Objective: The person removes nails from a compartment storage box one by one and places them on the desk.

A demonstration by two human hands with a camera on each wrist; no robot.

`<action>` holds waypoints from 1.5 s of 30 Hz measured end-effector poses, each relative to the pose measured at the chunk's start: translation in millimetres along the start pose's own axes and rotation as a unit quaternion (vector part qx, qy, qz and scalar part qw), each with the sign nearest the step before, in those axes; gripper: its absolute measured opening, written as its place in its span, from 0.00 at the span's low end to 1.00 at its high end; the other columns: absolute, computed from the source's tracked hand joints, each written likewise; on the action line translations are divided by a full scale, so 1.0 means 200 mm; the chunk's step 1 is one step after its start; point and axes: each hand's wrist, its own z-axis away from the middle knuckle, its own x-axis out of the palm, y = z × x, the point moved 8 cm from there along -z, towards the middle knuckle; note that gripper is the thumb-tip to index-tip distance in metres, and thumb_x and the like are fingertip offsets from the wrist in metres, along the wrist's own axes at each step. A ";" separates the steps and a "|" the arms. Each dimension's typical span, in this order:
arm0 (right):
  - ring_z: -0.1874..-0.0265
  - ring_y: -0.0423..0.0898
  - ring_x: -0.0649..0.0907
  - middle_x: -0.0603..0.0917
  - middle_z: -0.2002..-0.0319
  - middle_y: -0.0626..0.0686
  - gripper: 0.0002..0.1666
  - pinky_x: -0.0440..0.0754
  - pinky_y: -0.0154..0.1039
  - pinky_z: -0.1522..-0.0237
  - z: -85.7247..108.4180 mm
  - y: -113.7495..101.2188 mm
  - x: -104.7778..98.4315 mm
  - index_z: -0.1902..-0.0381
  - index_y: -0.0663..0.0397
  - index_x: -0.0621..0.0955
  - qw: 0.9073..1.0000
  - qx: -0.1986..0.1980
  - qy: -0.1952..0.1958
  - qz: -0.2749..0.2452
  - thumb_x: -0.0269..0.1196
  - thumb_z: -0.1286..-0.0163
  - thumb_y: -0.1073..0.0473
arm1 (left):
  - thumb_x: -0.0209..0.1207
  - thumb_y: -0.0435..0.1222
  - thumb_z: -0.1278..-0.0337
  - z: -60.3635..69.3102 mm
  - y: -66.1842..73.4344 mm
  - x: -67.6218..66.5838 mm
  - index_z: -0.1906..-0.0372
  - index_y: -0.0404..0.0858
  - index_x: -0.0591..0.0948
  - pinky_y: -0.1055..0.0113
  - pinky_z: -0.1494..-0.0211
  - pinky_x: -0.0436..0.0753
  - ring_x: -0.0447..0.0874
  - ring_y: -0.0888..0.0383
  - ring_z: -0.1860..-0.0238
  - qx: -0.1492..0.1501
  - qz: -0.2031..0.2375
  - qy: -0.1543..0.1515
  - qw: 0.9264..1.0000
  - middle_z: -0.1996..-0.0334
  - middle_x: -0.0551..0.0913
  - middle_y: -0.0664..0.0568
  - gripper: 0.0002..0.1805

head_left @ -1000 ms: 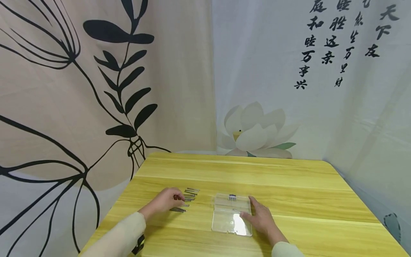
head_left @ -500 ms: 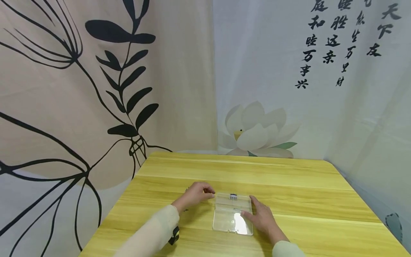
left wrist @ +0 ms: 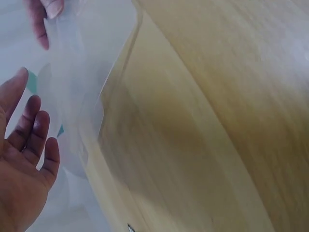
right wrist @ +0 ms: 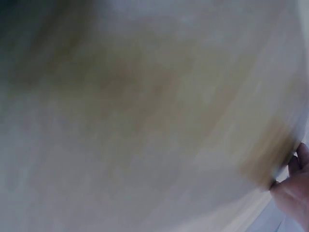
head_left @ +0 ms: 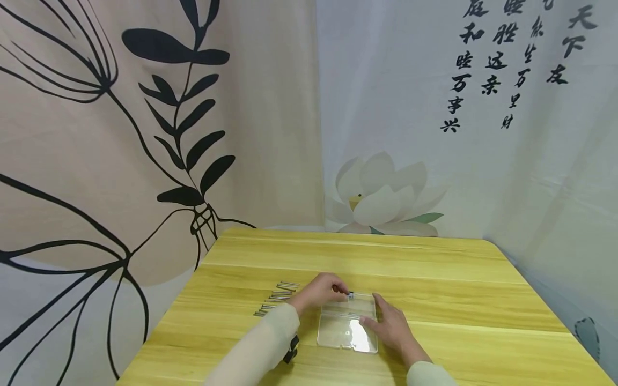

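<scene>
A clear plastic box (head_left: pixel 333 332) lies on the table with its lid open; a small dark blue-and-white piece sits near its far edge. Thumb and fingers of my right hand (head_left: pixel 393 327) grip the box's right side. Over the box's far left part hovers my left hand (head_left: pixel 325 289). In the left wrist view its fingers are partly bent, and anything between thumb and index finger is hidden. Some thin metal pieces lie inside the box. To the left, several long, thin metal nails (head_left: pixel 280 295) lie in a loose column, partly behind the left forearm.
The wooden table (head_left: pixel 458 289) spreads to the right and behind the box. A printed curtain (head_left: pixel 270 134) hangs behind its far edge. A black strap device (head_left: pixel 291 349) sits under the left wrist. The right wrist view is blurred.
My left hand has moved right, from the nails to above the far left part of the box, and the nails show again. My right hand stays on the box.
</scene>
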 end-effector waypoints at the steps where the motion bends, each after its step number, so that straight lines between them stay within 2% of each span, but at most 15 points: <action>1: 0.35 0.76 0.64 0.67 0.32 0.71 0.48 0.61 0.70 0.38 0.00 0.00 0.00 0.26 0.62 0.63 1.000 0.001 0.000 -0.001 0.67 0.34 0.44 | 0.67 0.30 0.41 -0.01 0.00 0.01 0.62 0.34 0.88 0.70 0.58 0.76 0.76 0.62 0.63 0.003 -0.003 -0.004 1.000 0.65 0.84 0.57 0.04; 4: 0.35 0.76 0.64 0.67 0.32 0.71 0.48 0.61 0.70 0.38 0.00 0.00 0.00 0.27 0.63 0.63 1.000 -0.001 0.000 0.001 0.67 0.34 0.44 | 0.68 0.29 0.43 -0.02 0.00 0.05 0.64 0.35 0.88 0.71 0.59 0.75 0.74 0.65 0.64 0.013 -0.015 -0.011 1.000 0.65 0.84 0.57 0.03; 9: 0.35 0.76 0.63 0.67 0.32 0.71 0.48 0.60 0.70 0.38 0.00 0.00 0.00 0.26 0.62 0.62 1.000 0.000 -0.001 0.000 0.67 0.34 0.43 | 0.68 0.29 0.44 -0.02 -0.02 0.08 0.65 0.37 0.88 0.71 0.59 0.76 0.74 0.66 0.65 0.004 -0.018 -0.017 1.000 0.65 0.83 0.59 0.03; 19: 0.35 0.76 0.64 0.67 0.32 0.72 0.49 0.60 0.70 0.38 0.00 0.00 0.00 0.26 0.63 0.62 1.000 -0.003 0.001 0.005 0.67 0.35 0.42 | 0.68 0.32 0.42 -0.03 -0.02 0.11 0.65 0.43 0.89 0.71 0.57 0.77 0.75 0.67 0.64 -0.001 -0.061 -0.031 0.998 0.65 0.81 0.62 0.03; 27: 0.35 0.76 0.63 0.67 0.32 0.71 0.49 0.61 0.70 0.38 -0.01 0.02 0.00 0.26 0.63 0.62 1.000 0.004 -0.002 0.003 0.67 0.34 0.42 | 0.68 0.29 0.43 -0.03 -0.01 0.13 0.66 0.41 0.89 0.74 0.57 0.76 0.75 0.68 0.65 0.002 -0.076 -0.039 0.996 0.68 0.80 0.61 0.04; 35: 0.35 0.76 0.63 0.67 0.32 0.71 0.49 0.60 0.71 0.38 -0.01 0.01 0.01 0.26 0.63 0.62 1.000 0.004 -0.004 0.003 0.67 0.34 0.41 | 0.69 0.30 0.44 -0.03 -0.01 0.14 0.65 0.41 0.91 0.76 0.60 0.78 0.79 0.71 0.66 -0.017 -0.091 -0.058 0.994 0.66 0.87 0.60 0.04; 40: 0.35 0.76 0.63 0.67 0.32 0.71 0.49 0.60 0.70 0.38 -0.01 0.02 0.01 0.26 0.63 0.62 1.000 0.001 0.000 0.003 0.67 0.34 0.42 | 0.70 0.32 0.44 -0.04 -0.01 0.15 0.66 0.44 0.91 0.77 0.60 0.77 0.79 0.72 0.66 -0.001 -0.131 -0.065 0.989 0.66 0.87 0.61 0.04; 43: 0.35 0.76 0.64 0.68 0.33 0.72 0.49 0.60 0.70 0.38 -0.01 0.03 0.01 0.26 0.63 0.62 1.000 -0.002 0.003 0.003 0.67 0.34 0.42 | 0.70 0.34 0.44 -0.05 0.01 0.16 0.66 0.45 0.91 0.78 0.58 0.76 0.78 0.72 0.65 0.025 -0.172 -0.068 0.982 0.67 0.86 0.63 0.03; 45: 0.35 0.76 0.64 0.68 0.33 0.72 0.49 0.61 0.70 0.38 -0.01 0.03 0.01 0.26 0.63 0.62 1.000 -0.003 0.003 0.002 0.67 0.34 0.42 | 0.70 0.36 0.44 -0.05 0.02 0.17 0.66 0.47 0.91 0.78 0.58 0.75 0.77 0.72 0.65 0.041 -0.205 -0.070 0.975 0.67 0.84 0.65 0.03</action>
